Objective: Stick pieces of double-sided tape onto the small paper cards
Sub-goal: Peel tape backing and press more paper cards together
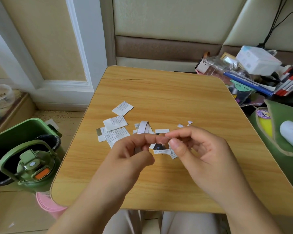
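Several small paper cards with printed text lie on the wooden table [159, 92]: one card [123, 108] farthest back, a loose pile [114, 130] to the left. A picture card [160, 147] lies under my fingers. My left hand [134, 152] grips a curled white strip of double-sided tape [144, 127] that loops up behind my fingers. My right hand [193, 146] pinches a small clear piece of tape [163, 141] between thumb and forefinger, just above the picture card. Both hands meet at the table's middle.
Tiny white backing scraps [184, 124] lie behind my right hand. A green bin [15, 132] and a green bottle [34, 169] stand left of the table, a pink tub [47, 205] below. Cluttered boxes and books [254, 71] sit at right, beside a green cushion [286, 129].
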Motion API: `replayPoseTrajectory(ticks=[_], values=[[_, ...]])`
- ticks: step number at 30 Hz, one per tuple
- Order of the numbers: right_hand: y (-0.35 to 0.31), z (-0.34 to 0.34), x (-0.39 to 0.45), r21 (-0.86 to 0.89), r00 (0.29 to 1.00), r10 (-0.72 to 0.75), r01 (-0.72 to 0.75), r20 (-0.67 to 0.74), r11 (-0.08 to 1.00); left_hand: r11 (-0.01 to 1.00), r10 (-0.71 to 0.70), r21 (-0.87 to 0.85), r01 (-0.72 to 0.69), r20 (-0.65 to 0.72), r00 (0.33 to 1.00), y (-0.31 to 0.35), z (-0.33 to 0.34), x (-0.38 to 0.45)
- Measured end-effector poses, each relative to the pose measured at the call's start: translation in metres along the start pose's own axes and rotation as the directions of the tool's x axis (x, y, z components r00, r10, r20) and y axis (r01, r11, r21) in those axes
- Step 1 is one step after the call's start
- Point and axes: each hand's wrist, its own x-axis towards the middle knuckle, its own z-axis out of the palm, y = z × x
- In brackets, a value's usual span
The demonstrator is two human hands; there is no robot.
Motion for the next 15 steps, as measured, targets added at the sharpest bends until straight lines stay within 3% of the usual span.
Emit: replayPoseTrajectory(ticks=[9, 15], values=[[-0.001, 0.01, -0.002, -0.082, 0.986, -0.093, 0.082, -0.139, 0.993, 0.996, 0.001, 0.086, 0.001, -0.018, 1.0, 0.003, 0.0, -0.005], [0.003, 0.014, -0.005, -0.049, 0.991, -0.077, 0.072, -0.106, 0.996, 0.986, 0.028, 0.167, -0.017, -0.065, 0.997, -0.002, 0.0, -0.005]])
